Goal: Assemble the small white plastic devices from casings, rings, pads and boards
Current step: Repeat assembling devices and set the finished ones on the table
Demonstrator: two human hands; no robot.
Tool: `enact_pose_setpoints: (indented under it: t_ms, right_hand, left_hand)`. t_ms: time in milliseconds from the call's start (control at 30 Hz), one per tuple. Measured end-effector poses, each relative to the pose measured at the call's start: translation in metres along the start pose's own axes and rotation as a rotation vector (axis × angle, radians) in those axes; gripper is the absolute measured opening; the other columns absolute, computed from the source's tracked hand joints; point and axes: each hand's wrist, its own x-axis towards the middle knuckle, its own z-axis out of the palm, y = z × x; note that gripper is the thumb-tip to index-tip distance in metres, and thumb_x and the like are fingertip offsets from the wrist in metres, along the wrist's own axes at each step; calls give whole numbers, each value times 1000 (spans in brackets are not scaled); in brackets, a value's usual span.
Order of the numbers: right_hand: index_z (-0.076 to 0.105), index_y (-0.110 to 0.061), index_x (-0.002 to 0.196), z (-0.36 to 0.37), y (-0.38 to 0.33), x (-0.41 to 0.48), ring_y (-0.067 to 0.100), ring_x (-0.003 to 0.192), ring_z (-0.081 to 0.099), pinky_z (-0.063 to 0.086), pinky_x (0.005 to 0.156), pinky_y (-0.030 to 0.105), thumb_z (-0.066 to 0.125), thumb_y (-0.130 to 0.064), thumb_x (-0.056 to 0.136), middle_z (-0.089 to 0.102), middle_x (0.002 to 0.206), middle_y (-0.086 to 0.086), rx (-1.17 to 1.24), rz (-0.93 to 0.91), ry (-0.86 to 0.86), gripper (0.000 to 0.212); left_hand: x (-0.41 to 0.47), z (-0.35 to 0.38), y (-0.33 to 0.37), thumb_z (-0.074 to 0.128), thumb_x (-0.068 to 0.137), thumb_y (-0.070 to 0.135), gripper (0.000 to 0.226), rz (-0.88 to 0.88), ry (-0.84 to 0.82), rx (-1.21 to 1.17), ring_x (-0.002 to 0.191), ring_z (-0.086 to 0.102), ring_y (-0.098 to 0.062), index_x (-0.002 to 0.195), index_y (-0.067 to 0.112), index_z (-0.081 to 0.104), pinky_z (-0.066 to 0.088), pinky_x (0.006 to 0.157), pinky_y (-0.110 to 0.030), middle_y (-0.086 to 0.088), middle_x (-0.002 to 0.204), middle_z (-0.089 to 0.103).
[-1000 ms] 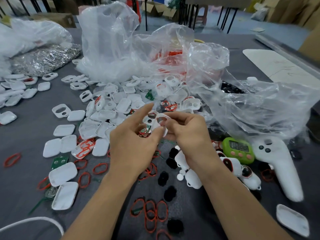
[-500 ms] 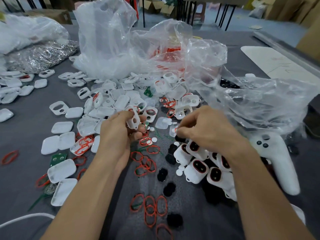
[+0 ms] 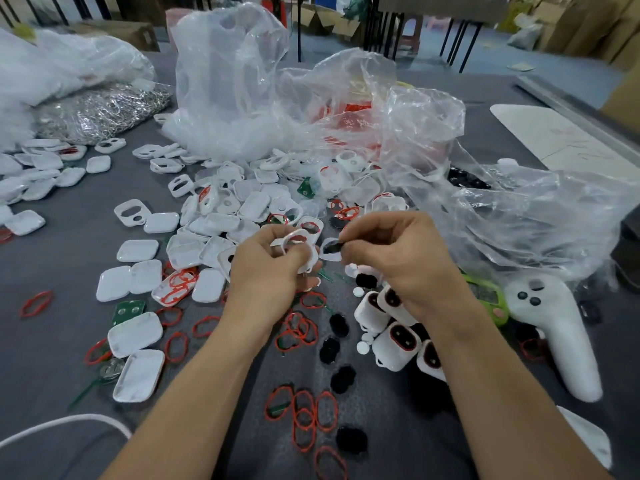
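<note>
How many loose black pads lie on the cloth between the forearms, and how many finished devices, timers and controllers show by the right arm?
Black pads: 5
Finished white devices: 4 showing, more may be hidden
Green timer: 1
White controller: 1
Total: 11

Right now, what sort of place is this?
Probably a small assembly workshop or factory floor: loose white casings heaped on the grey table, clear plastic bags of bulk parts, and cardboard boxes behind.
</note>
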Motion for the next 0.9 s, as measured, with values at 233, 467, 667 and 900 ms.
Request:
enact_pose_setpoints:
  t_ms: [233,467,667,900]
  right_hand:
    - [83,-20,82,6,9,-3,6,75,74,58,73,22,84,-2,79,78,84,-15,-345,-393,217,18]
    - [82,-22,85,11,11,-7,-2,84,73,53,79,11,84,-1,80,73,91,-26,-334,-499,286,23]
    - [82,-21,88,13,10,-7,2,85,75,55,79,15,84,-5,81,75,92,-23,-278,-539,271,18]
    - [83,-20,87,16,16,-7,8,87,76,59,79,27,84,-7,81,79,91,-12,-256,-514,269,14]
  left_hand:
    - [-4,2,3,62,93,-5,19,6,-97,-55,77,78,-29,100,11,70,60,58,-29,-10,87,78]
    - [-6,-1,9,60,94,-7,32,63,-192,-163,78,78,-26,86,19,77,60,61,-28,-11,89,78]
    - [-5,-2,5,71,84,5,24,179,-105,-22,74,70,-13,88,24,84,59,71,-32,-9,86,79]
    - [-4,-3,3,81,80,21,15,326,-41,108,82,74,-7,90,32,84,58,74,-28,9,87,80]
